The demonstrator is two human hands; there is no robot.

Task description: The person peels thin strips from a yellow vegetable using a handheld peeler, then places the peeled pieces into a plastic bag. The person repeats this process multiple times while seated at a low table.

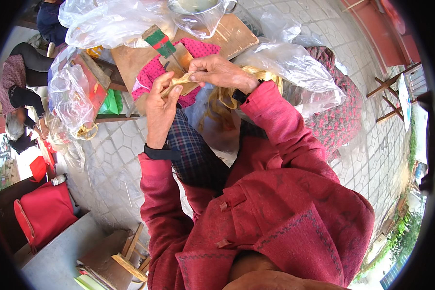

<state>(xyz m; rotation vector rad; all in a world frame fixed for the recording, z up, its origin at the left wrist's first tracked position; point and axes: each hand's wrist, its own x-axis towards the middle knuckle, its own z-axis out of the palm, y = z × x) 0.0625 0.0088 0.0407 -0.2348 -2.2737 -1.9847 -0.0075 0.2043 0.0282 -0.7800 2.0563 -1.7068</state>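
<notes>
My left hand (164, 105) and my right hand (221, 74) hold a twisted yellowish strip (180, 81) between them, its material not clear, thumbs and fingers pinching either end. Beneath and beyond them lies a pink dotted cloth (203, 48) on a wooden board (235, 32). On the cloth is a small wooden block (183, 54), with a green and red handled tool (159, 41) across it, its kind not clear. More yellowish strips (223, 98) hang below my right wrist, partly under clear plastic.
Clear plastic bags (112, 25) lie at the upper left and right. A metal pot (192, 5) stands at the top. Another person (18, 79) bends at the left. A red bag (47, 214) and a wooden stool (130, 264) are at lower left. Patterned fabric (333, 105) bulges at the right.
</notes>
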